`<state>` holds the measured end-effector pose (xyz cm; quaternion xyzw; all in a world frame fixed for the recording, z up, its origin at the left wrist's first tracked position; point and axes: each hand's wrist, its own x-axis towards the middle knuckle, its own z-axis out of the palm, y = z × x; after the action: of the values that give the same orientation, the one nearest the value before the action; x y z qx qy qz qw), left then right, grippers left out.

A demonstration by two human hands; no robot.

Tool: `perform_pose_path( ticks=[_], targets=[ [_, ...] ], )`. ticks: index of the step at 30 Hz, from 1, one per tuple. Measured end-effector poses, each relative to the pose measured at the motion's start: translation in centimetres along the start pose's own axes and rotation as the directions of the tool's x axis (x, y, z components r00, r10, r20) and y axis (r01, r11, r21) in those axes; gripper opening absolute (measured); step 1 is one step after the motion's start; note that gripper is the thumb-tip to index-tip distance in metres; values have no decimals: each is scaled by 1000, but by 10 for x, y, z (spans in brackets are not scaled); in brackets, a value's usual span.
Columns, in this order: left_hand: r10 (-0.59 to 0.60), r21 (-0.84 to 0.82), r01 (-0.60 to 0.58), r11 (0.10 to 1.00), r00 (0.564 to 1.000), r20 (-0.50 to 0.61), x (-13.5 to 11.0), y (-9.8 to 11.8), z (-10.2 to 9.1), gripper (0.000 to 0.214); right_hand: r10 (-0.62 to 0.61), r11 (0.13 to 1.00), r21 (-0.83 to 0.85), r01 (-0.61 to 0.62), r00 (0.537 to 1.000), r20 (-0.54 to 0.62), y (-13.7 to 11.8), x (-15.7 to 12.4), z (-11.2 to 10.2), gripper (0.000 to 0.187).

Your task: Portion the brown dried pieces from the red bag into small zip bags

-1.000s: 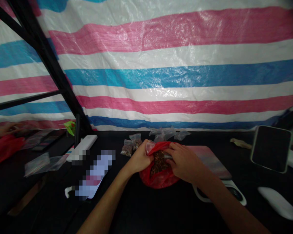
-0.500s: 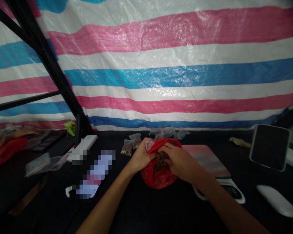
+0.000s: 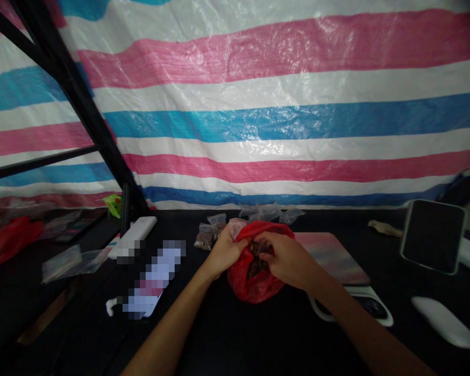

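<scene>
A red plastic bag (image 3: 254, 290), its mouth spread wide, sits on the black table in front of me. Small brown dried bits (image 3: 256, 265) fill it; their exact kind is too small to tell. My left hand (image 3: 226, 251) is closed at the bag's left rim, with a small clear zip bag (image 3: 238, 223) showing above its fingers. Inside the mouth, my right hand (image 3: 284, 258) has its fingers bent and pinched together over the brown bits. Two filled zip bags (image 3: 206, 237) lie just beyond my left hand.
Clear bags (image 3: 266, 211) lie along the striped sheet. To the right are a pinkish flat case (image 3: 329, 256), a white mouse-shaped object (image 3: 446, 322) and a dark-screened device (image 3: 434, 237). A phone (image 3: 156, 282) lies left. Another person's red bag (image 3: 11, 243) is far left.
My right fingers have drawn closer together among the brown bits. My left hand has turned slightly, and the small zip bag has shifted a little up and left.
</scene>
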<state>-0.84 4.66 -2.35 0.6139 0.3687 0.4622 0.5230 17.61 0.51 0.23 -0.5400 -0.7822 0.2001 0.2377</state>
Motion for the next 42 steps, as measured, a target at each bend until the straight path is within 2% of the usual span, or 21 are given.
perform_pose_path(
  ticks=[4,8,12,16,21,23,26,30,33,36,38,42],
  targets=[
    [237,187,-220,957,968,-76,2,4,-4,24,27,982,186,-16,998,-59,5,4,5,29],
    [354,347,-295,890,927,-120,1,11,-10,29,31,915,402,4,996,-81,14,11,3,26],
    [378,516,-291,806,923,-70,-1,15,-17,29,-41,786,616,45,999,-21,15,13,-10,22],
    [410,710,-324,625,911,54,-3,16,-23,29,-104,675,735,68,995,4,7,11,-20,26],
    [390,826,-353,439,903,179,-4,17,-27,27,-49,676,733,81,997,-65,2,13,-14,32],
    [373,833,-371,411,902,218,-5,17,-26,30,-56,689,716,110,994,-98,2,14,-6,30],
    [375,800,-395,452,898,232,-6,15,-21,38,-85,749,641,167,984,-157,2,15,4,29],
    [400,700,-409,586,897,189,-6,11,-15,46,-117,857,455,243,951,-287,0,14,10,33],
    [396,642,-384,663,909,134,-5,7,-13,44,-158,898,340,280,926,-343,-3,12,8,30],
    [372,640,-362,677,920,127,-4,5,-12,38,-259,909,226,349,901,-349,-7,10,4,25],
    [357,652,-345,676,926,120,-4,5,-12,35,-313,906,180,384,891,-328,-11,8,2,30],
    [349,614,-318,722,934,73,-5,5,-12,42,-337,914,125,385,895,-292,-14,5,1,41]
  ],
)
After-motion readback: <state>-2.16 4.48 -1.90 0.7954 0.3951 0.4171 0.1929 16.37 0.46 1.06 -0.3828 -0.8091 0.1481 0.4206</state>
